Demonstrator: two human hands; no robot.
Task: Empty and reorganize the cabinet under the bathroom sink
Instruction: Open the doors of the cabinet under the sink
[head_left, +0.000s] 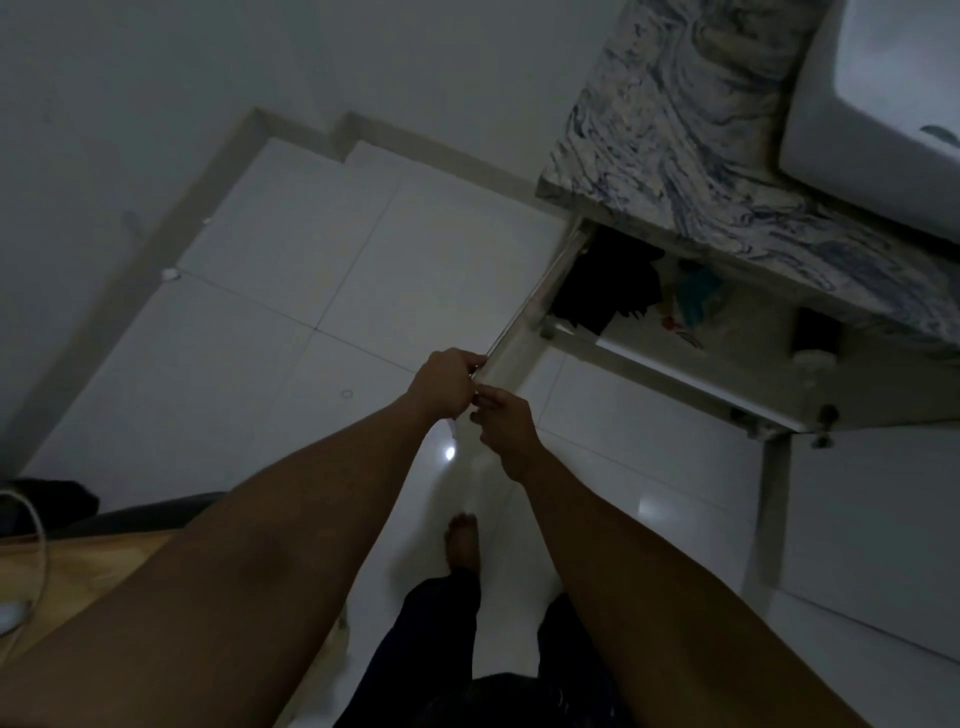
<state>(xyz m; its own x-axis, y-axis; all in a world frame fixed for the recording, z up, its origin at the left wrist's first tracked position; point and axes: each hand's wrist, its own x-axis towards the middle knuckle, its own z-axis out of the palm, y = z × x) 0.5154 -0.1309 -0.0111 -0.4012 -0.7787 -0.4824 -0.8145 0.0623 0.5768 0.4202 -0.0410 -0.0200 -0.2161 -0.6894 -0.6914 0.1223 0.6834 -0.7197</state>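
Observation:
The cabinet under the marbled countertop (691, 156) stands open, its left door (524, 317) swung out towards me. My left hand (447, 382) grips the door's outer edge from the left. My right hand (501, 418) pinches the same edge just below it. Inside the cabinet I see a black bag-like item (608, 291), a teal packet (698, 293) with small coloured things beside it, and a dark container (815, 332) further right. The room is dim and the cabinet's depth is hidden.
A white sink basin (878, 114) sits on the countertop at the top right. White floor tiles (322, 270) spread to the left. My bare foot (462, 540) stands below the hands. A wooden surface (88, 571) with a white cable lies at the lower left.

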